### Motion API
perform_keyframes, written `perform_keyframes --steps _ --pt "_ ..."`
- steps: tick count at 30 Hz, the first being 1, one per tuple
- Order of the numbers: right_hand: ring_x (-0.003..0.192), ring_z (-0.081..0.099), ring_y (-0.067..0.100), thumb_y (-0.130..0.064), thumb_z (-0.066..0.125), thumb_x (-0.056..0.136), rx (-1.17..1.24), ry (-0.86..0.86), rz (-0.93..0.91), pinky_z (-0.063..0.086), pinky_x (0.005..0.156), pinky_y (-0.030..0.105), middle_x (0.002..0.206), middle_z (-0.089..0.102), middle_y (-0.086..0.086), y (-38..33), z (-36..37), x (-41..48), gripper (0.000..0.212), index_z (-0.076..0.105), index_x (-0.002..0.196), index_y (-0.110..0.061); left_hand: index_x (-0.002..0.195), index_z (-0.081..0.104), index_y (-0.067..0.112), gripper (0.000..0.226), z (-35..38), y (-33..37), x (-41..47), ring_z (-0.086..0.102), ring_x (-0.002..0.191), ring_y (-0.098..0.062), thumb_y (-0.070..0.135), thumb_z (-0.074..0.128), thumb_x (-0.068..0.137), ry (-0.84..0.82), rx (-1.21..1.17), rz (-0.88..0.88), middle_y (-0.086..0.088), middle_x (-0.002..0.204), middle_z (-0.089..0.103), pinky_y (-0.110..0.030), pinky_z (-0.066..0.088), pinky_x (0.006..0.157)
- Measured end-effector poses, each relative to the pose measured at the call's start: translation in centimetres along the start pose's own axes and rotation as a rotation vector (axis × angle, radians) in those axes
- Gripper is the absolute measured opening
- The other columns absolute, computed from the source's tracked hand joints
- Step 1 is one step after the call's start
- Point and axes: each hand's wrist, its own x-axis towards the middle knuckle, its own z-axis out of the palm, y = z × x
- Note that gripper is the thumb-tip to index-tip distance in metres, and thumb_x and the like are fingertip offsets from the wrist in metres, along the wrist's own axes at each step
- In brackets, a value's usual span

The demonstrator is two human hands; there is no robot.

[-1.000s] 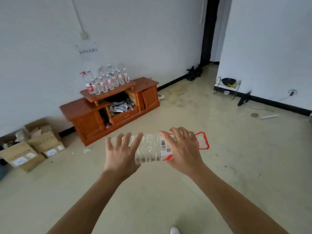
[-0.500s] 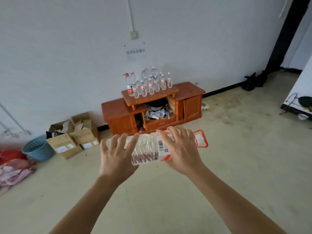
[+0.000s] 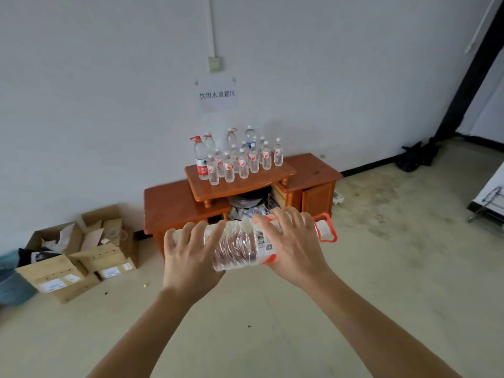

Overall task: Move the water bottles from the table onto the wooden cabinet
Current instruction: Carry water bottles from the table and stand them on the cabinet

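Observation:
I carry a large clear water bottle (image 3: 236, 245) lying sideways in front of me, its red handle pointing right. My left hand (image 3: 191, 257) grips its base end, and my right hand (image 3: 290, 241) grips the labelled part near the neck. Ahead against the white wall stands the wooden cabinet (image 3: 174, 205). Several water bottles (image 3: 237, 156) with red and white labels stand upright on its raised middle shelf (image 3: 261, 178). The table is not in view.
Open cardboard boxes (image 3: 79, 255) lie on the floor left of the cabinet, with a blue basket (image 3: 11, 285) at the far left edge. A paper sign (image 3: 216, 95) hangs above the cabinet. A black bag (image 3: 417, 156) and a metal rack (image 3: 488, 203) are at the right.
The cabinet has come closer and shifted toward the middle of the view. Both hands keep the same hold on the sideways bottle.

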Motion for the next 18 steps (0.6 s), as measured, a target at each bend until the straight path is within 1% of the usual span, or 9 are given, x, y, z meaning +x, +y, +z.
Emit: perform_keyframes --steps 4,7,9,11,14,16,18 --pt "0.121 0.049 0.033 -0.053 0.087 0.063 0.018 -0.02 0.081 0.043 0.091 0.049 0.13 0.053 0.005 4.2 3.2 6.3 0.093 0.045 0.143 -0.03 0.135 0.051 0.023 0.092 5.8 -1.4 7.6 0.055 0.106 -0.032 0.046 0.088 0.054 -0.053 -0.036 0.01 -0.008 0.118 0.06 -0.056 0.037 0.09" --pt "0.122 0.049 0.032 -0.054 0.087 0.062 0.014 -0.036 0.095 0.043 0.091 0.049 0.13 0.054 0.005 8.2 6.5 10.4 0.094 0.044 0.143 -0.03 0.134 0.05 0.023 0.094 10.6 -1.6 12.7 0.057 0.103 -0.031 0.051 0.089 0.054 -0.065 -0.069 0.042 -0.007 0.116 0.061 -0.055 0.037 0.089" --pt "0.123 0.049 0.032 -0.053 0.088 0.061 0.022 -0.041 0.105 0.044 0.09 0.049 0.129 0.055 0.005 11.2 9.3 13.9 0.095 0.044 0.142 -0.03 0.134 0.05 0.024 0.092 14.2 -1.8 16.9 0.058 0.102 -0.031 0.055 0.087 0.056 -0.09 -0.077 0.057 -0.006 0.114 0.061 -0.055 0.039 0.088" --pt "0.122 0.05 0.032 -0.054 0.089 0.06 0.031 -0.047 0.119 0.046 0.091 0.049 0.129 0.055 0.004 14.4 12.4 17.4 0.097 0.043 0.142 -0.03 0.134 0.05 0.025 0.091 17.8 -2.0 21.1 0.058 0.106 -0.031 0.061 0.084 0.058 -0.113 -0.057 0.055 -0.006 0.116 0.061 -0.056 0.041 0.09" --pt "0.121 0.051 0.03 -0.058 0.088 0.059 0.056 -0.071 0.126 0.047 0.092 0.05 0.129 0.054 0.002 19.2 15.9 22.8 0.099 0.043 0.143 -0.032 0.134 0.05 0.026 0.089 22.4 -2.3 27.3 0.057 0.108 -0.031 0.059 0.082 0.059 -0.143 -0.056 0.041 -0.006 0.117 0.062 -0.057 0.041 0.093" --pt "0.121 0.052 0.03 -0.059 0.088 0.059 0.078 -0.058 0.117 0.047 0.094 0.05 0.13 0.054 0.004 22.4 17.9 26.7 0.099 0.042 0.143 -0.032 0.135 0.05 0.026 0.091 25.5 -2.6 31.4 0.058 0.111 -0.03 0.053 0.085 0.056 -0.16 -0.053 0.016 -0.005 0.118 0.062 -0.059 0.042 0.094" --pt "0.122 0.052 0.031 -0.059 0.088 0.06 0.074 -0.056 0.084 0.046 0.095 0.051 0.131 0.054 0.005 24.8 18.9 30.4 0.099 0.042 0.143 -0.032 0.136 0.051 0.027 0.09 27.4 -3.0 34.8 0.058 0.116 -0.031 0.053 0.085 0.057 -0.171 -0.036 -0.017 -0.005 0.122 0.063 -0.06 0.041 0.096"
